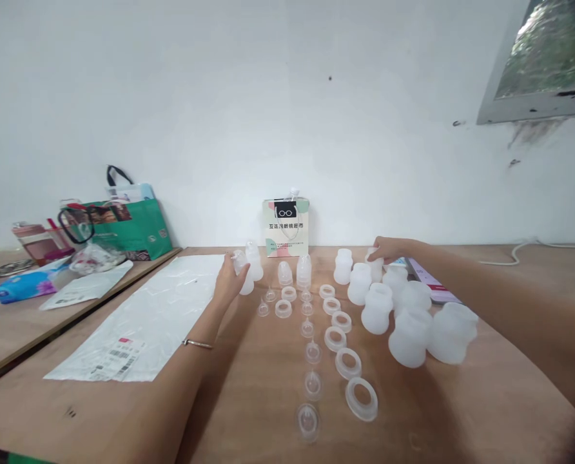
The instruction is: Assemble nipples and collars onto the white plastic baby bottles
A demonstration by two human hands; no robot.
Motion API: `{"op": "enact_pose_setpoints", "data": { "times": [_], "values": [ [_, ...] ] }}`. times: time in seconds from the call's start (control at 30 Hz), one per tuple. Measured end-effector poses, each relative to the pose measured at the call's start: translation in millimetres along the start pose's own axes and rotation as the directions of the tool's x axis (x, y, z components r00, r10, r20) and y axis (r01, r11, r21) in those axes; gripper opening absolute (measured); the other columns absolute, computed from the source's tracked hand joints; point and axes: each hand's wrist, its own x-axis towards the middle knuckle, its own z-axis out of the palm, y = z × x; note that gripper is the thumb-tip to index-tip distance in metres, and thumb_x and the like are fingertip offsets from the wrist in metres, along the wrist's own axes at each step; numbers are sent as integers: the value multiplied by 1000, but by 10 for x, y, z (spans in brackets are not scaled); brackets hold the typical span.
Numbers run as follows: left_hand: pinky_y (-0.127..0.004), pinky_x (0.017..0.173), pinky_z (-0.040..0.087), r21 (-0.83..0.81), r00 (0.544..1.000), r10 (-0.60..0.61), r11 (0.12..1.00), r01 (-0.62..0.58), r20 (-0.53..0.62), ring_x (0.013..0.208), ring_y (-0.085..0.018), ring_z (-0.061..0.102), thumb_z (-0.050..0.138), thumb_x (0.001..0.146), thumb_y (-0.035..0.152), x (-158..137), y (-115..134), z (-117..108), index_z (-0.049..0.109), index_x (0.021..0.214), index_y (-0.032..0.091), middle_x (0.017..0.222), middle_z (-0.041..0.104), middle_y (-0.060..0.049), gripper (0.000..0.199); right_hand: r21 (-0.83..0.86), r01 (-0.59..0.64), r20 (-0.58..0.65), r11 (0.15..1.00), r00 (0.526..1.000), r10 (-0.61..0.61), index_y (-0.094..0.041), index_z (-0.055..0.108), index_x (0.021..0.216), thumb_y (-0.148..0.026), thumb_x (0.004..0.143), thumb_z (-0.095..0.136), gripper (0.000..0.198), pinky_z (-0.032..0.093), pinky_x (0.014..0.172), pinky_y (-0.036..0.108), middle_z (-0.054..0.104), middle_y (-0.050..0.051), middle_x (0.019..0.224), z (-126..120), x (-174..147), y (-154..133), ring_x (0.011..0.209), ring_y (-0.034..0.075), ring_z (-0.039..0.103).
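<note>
While both my arms reach across the table [461,412], nearest me lies a column of clear nipples [308,422], roughly seven counted going away, and beside it a column of white rings [361,398], about six, plus two more rings further left. To the right stand the squat bottle bodies [410,338], about nine, in two rows. My left hand [229,278] is curled around a capped bottle [242,263] at the far left of the parts, fingers pressed on its side; a second assembled bottle [254,260] stands just beside it, and two caps [303,270] further right. Best kept upright, gripped low, I'd judge. My right hand [387,248] rests on a far bottle body [374,258]; pinching or just touching, can't tell. Behind: glasses box [286,227].
</note>
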Motion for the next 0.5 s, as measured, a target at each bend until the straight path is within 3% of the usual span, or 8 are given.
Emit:
{"op": "enact_pose_setpoints", "data": {
  "times": [0.13,0.23,0.27,0.3,0.37,0.4,0.5],
  "values": [
    [-40,83,44,-19,1000,18,1000,-18,-24,102,-28,56,52,76,40,-8,17,-26,40,113,16,110,57,-15,46,-14,-19,-54,1000,998,18,-10,50,100,-33,53,77,59,51,67,35,60,15,97,-55,-48,-16,85,25,61],
    [-38,82,44,-87,991,30,995,-42,-132,97,-26,57,55,74,41,-2,129,-142,41,108,17,107,57,-12,44,-19,63,-281,998,958,-66,-13,46,107,-49,61,70,63,43,85,41,52,18,116,-222,-248,-170,106,30,51],
    [-37,81,44,-133,984,37,989,-61,-172,94,-24,57,56,72,42,-12,209,-203,42,106,17,104,57,-11,44,-14,121,-380,993,917,-118,-16,43,110,-52,68,61,58,40,90,40,49,16,121,-261,-373,-253,110,27,48],
    [-35,80,45,-196,979,49,976,-89,-197,91,-22,57,58,71,42,-35,314,-271,41,103,18,101,57,-9,43,8,249,-532,968,821,-207,-17,44,108,-52,73,56,50,40,90,40,52,14,117,-274,-529,-347,107,26,50],
    [-30,75,46,-394,983,94,907,-150,-157,83,-17,57,61,70,40,-131,602,-411,42,97,19,90,57,-4,39,3,533,-669,846,630,-395,-22,46,105,-50,79,48,38,41,89,38,55,9,112,-185,-923,-551,103,22,53],
    [-28,71,46,-521,986,149,838,-164,-71,80,-15,57,61,71,39,-208,773,-475,42,94,19,86,56,-2,36,9,626,-642,780,601,-475,-23,47,104,-49,79,50,36,42,88,38,56,8,109,-76,-1144,-648,101,21,54],
    [-22,67,45,-749,947,292,656,-96,134,75,-11,55,60,73,35,-534,1288,-608,47,90,19,82,56,0,27,193,703,-314,684,705,-636,-24,48,106,-45,69,64,46,44,85,39,57,6,108,438,-1764,-861,98,21,55]
  ]
}}
